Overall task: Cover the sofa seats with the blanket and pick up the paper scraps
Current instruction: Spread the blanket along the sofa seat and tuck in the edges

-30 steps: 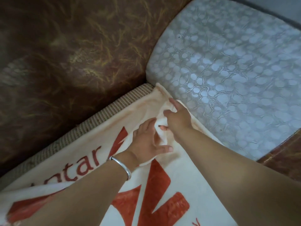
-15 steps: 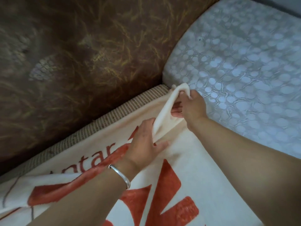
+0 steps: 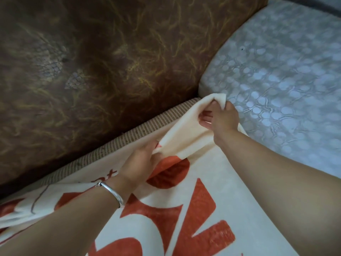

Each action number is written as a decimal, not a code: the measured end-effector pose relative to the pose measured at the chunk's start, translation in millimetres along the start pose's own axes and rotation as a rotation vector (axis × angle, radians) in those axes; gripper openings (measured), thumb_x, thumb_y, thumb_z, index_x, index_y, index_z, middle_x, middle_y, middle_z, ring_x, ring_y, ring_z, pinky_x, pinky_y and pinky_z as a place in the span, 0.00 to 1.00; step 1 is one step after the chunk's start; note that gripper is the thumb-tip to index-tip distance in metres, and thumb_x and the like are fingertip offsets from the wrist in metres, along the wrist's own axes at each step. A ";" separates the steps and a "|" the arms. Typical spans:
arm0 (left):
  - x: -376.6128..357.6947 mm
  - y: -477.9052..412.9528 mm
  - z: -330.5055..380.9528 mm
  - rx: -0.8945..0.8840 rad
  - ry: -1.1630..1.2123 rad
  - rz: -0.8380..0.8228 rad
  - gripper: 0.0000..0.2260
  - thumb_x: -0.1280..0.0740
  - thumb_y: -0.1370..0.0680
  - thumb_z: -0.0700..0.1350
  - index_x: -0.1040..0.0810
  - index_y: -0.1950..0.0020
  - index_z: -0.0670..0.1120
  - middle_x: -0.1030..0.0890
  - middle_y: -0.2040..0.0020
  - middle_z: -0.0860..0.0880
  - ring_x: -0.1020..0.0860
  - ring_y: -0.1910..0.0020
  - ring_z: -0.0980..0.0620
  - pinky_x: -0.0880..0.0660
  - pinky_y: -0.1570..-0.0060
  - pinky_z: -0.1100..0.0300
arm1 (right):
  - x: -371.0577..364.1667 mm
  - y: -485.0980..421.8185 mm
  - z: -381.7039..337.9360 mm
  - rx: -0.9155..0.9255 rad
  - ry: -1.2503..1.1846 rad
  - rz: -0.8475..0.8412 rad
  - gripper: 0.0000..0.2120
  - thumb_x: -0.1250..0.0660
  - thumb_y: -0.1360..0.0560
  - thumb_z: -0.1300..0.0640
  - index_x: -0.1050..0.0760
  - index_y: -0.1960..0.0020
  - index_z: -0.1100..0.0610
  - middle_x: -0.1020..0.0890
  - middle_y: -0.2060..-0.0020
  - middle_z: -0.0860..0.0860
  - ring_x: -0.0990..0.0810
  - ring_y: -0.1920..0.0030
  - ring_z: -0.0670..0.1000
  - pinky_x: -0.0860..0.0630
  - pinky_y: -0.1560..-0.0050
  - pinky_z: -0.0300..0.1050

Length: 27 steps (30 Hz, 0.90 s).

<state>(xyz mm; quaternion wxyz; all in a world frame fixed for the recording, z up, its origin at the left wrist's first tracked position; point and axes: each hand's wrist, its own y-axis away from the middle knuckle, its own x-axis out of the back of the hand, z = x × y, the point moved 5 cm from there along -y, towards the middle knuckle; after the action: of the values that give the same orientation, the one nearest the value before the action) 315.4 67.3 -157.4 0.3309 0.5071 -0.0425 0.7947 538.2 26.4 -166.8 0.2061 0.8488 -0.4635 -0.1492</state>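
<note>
A cream blanket with large red lettering lies over the sofa seat at the bottom of the view. My right hand grips its far corner and holds it lifted just above the seat, close to the grey cushion. My left hand, with a silver bangle on the wrist, pinches a fold of the same blanket edge lower left of the right hand. A strip of beige woven seat shows uncovered along the backrest. No paper scraps are visible.
The brown mottled sofa backrest fills the upper left. A grey-white cushion with a bubble pattern lies at the upper right, next to the blanket corner.
My right hand has drawn the blanket corner up and toward the grey cushion. My left hand has gone from lying on the blanket to pinching its edge, and the fold between them is stretched out.
</note>
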 end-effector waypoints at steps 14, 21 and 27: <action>15.4 31.9 9.9 0.219 0.573 -0.635 0.12 0.34 0.36 0.35 0.18 0.56 0.47 0.16 0.58 0.48 0.17 0.57 0.50 0.21 0.51 0.57 | 5.4 61.7 -17.2 0.419 0.335 0.093 0.04 0.42 0.22 0.58 0.29 0.52 0.55 0.19 0.60 0.54 0.19 0.58 0.56 0.21 0.51 0.57; 9.8 22.7 -4.4 0.366 0.536 -0.753 0.09 0.33 0.29 0.31 0.20 0.50 0.38 0.17 0.57 0.44 0.19 0.59 0.51 0.23 0.52 0.60 | 2.2 70.9 -31.7 0.528 0.450 0.171 0.07 0.41 0.21 0.59 0.27 0.52 0.61 0.23 0.61 0.55 0.24 0.57 0.56 0.29 0.51 0.50; 16.3 -53.4 -16.0 0.168 -0.293 -0.209 0.13 0.38 0.21 0.43 0.25 0.38 0.41 0.24 0.37 0.42 0.26 0.37 0.45 0.32 0.42 0.61 | -5.0 26.6 -7.8 0.380 0.687 0.146 0.11 0.45 0.20 0.59 0.29 0.43 0.62 0.20 0.55 0.58 0.21 0.50 0.61 0.24 0.52 0.53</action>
<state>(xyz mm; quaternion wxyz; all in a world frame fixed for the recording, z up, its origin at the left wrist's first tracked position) 329.0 123.1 -165.8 0.3584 0.6449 0.0292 0.6744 519.8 19.4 -146.8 0.1985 0.8372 -0.4459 0.2468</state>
